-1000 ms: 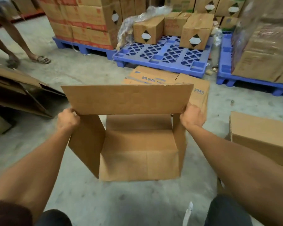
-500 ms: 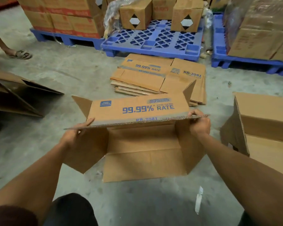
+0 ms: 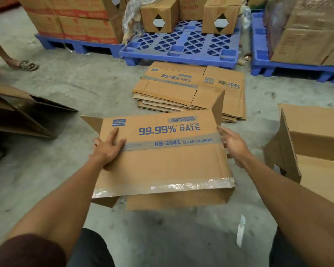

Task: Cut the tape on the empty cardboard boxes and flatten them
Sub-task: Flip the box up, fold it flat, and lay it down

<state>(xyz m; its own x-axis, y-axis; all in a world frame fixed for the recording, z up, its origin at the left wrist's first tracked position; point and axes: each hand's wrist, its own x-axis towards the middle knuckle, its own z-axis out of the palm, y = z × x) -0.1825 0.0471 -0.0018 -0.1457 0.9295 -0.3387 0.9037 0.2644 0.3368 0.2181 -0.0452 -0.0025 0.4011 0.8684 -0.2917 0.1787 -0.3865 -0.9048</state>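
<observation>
A brown cardboard box point(image 3: 162, 164) printed "99.99% RATE" lies folded nearly flat in front of me, clear tape along its near edge. My left hand point(image 3: 107, 149) presses on its left side, fingers spread flat on the printed panel. My right hand point(image 3: 232, 144) hovers open at the box's right edge, fingers straight, blurred. Two end flaps stick up at the far corners. A stack of flattened boxes point(image 3: 191, 89) lies on the floor just beyond.
An open cardboard box point(image 3: 314, 143) stands at the right. Folded cardboard point(image 3: 21, 110) lies at the left. Blue pallets point(image 3: 181, 49) with stacked cartons line the back. A person's sandalled foot point(image 3: 25, 65) is at far left. A tape scrap point(image 3: 241, 230) lies on the concrete floor.
The open box has been folded down nearly flat, printed panel up. My left hand moved onto the panel; my right hand let go of the right edge.
</observation>
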